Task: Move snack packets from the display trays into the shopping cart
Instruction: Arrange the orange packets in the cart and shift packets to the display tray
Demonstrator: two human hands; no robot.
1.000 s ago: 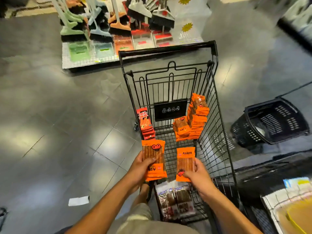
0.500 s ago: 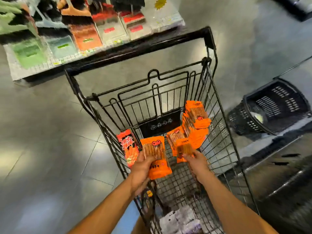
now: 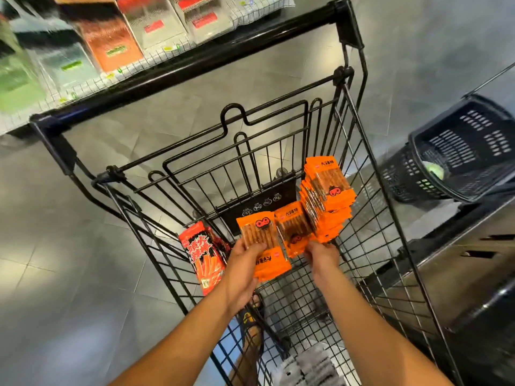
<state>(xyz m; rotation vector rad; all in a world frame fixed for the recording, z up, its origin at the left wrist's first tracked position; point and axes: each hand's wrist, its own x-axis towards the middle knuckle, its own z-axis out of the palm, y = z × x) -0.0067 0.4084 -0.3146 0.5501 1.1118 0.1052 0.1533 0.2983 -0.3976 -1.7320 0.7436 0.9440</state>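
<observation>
Both hands are down in the shopping cart [image 3: 370, 207]: left hand [image 3: 243, 263] gripping a small stack of orange packets [image 3: 266, 246], right hand [image 3: 320, 253] on another orange packet [image 3: 292, 227] beside the leaning orange pile [image 3: 326, 196].

A grey tiled floor [image 3: 83, 274] with a dull sheen fills the left and top right of the view. At the upper left stands a low display platform [image 3: 92, 84] with a wire-grid top, holding a row of boxed goods in clear packaging, blurred: a green one [image 3: 14, 79] at the far left, a pale one [image 3: 64, 59] beside it, an orange one [image 3: 114, 45] next, then two with red labels [image 3: 156, 23]. At the right, a black plastic basket [image 3: 457, 151] with slotted walls sits tilted on a dark ledge [image 3: 446, 246]; something small and pale green [image 3: 433, 171] lies inside it.
</observation>
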